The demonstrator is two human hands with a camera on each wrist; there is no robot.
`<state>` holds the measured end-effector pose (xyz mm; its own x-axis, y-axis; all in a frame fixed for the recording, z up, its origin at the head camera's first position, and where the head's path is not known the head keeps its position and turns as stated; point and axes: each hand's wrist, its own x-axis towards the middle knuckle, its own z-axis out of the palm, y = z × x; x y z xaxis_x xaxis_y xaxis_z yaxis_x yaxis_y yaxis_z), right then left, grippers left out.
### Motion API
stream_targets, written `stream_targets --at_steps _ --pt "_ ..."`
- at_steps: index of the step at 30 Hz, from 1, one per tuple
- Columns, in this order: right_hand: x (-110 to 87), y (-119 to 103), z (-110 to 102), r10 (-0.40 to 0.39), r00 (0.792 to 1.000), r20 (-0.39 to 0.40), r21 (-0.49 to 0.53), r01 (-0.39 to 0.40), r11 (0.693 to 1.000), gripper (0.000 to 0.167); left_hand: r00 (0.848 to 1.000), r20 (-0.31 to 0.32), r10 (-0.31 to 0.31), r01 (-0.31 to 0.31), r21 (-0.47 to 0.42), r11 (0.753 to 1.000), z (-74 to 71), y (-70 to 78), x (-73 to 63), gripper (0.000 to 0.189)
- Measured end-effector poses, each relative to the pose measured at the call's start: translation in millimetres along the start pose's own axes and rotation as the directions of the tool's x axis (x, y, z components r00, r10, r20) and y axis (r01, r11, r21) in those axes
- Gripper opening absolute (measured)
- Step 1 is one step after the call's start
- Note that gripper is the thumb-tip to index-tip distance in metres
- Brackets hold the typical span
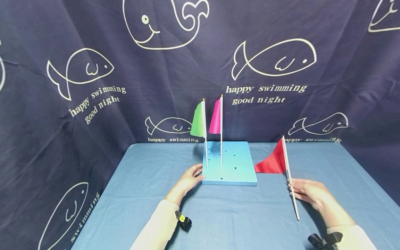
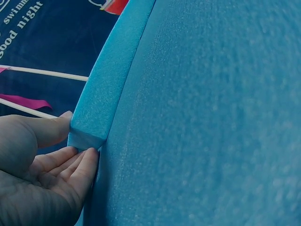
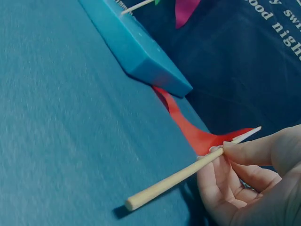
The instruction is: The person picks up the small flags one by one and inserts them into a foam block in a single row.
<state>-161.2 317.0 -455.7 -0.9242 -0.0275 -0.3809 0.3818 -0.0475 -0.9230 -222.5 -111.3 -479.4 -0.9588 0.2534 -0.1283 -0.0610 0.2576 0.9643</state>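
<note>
A light-blue foam board (image 1: 230,176) with small holes lies on the table. My left hand (image 1: 189,180) holds its near left corner; in the left wrist view the thumb (image 2: 54,130) is at the top edge and the fingertips are at the side. A green flag (image 1: 198,121) and a pink flag (image 1: 215,118) stand upright in the board on thin white sticks. To the right of the board, my right hand (image 1: 309,192) pinches the wooden stick (image 3: 164,184) of a red flag (image 1: 275,161) between thumb and fingers. The stick leans, its bare lower end pointing toward me.
A blue cloth (image 1: 231,215) covers the table. Behind it hangs a dark curtain (image 1: 175,76) with white fish drawings and lettering. The red flag's cloth reaches close to the board's right edge.
</note>
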Motion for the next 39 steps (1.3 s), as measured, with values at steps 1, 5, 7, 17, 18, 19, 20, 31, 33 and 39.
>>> stream_targets --at_steps 1,5,7,17,18,19,20,31,33,39 --pt "0.3 -1 1 -0.012 1.0 0.003 0.001 0.012 1.0 0.025 1.0 0.0 -0.001 0.001 -0.002 1.0 0.2 0.0 0.4 0.052" --pt "1.0 -6 6 -0.065 0.997 0.028 0.028 0.065 0.998 0.027 1.0 0.007 0.013 -0.013 -0.002 1.0 0.5 -0.4 1.8 0.052" --pt "1.0 -8 9 -0.095 0.995 0.045 0.052 0.092 0.994 0.029 1.0 0.013 0.017 -0.017 -0.004 1.0 0.5 -0.4 2.2 0.052" --pt "18.4 -12 19 -0.23 0.973 -0.007 0.029 0.23 0.973 0.013 1.0 0.025 0.013 -0.013 0.001 1.0 0.0 1.9 2.9 0.053" --pt "23.1 -11 20 -0.246 0.969 -0.028 0.02 0.247 0.969 0.016 1.0 0.025 0.012 -0.012 0.001 1.0 -0.5 1.9 2.7 0.053" --pt "26.9 -12 22 -0.263 0.964 -0.044 -0.006 0.263 0.965 0.019 1.0 0.024 0.01 -0.01 0.001 1.0 -1.2 2.0 2.5 0.053" --pt "31.1 -12 24 -0.273 0.96 -0.061 -0.012 0.273 0.962 0.016 1.0 0.021 0.009 -0.009 0.001 1.0 -1.9 1.8 2.1 0.053" --pt "18.4 -39 74 -0.336 0.926 -0.173 -0.135 0.316 0.939 0.041 1.0 0.018 0.0 0.0 0.003 1.0 -2.9 -0.5 -0.8 0.053" --pt "21.4 -40 77 -0.348 0.92 -0.179 -0.147 0.324 0.934 0.041 1.0 0.017 0.002 -0.002 0.001 1.0 -2.2 -0.4 -1.0 0.053" --pt "32.1 -43 82 -0.396 0.898 -0.19 -0.103 0.382 0.918 0.028 1.0 0.021 -0.006 0.006 -0.002 1.0 -0.4 2.0 -3.1 0.054"
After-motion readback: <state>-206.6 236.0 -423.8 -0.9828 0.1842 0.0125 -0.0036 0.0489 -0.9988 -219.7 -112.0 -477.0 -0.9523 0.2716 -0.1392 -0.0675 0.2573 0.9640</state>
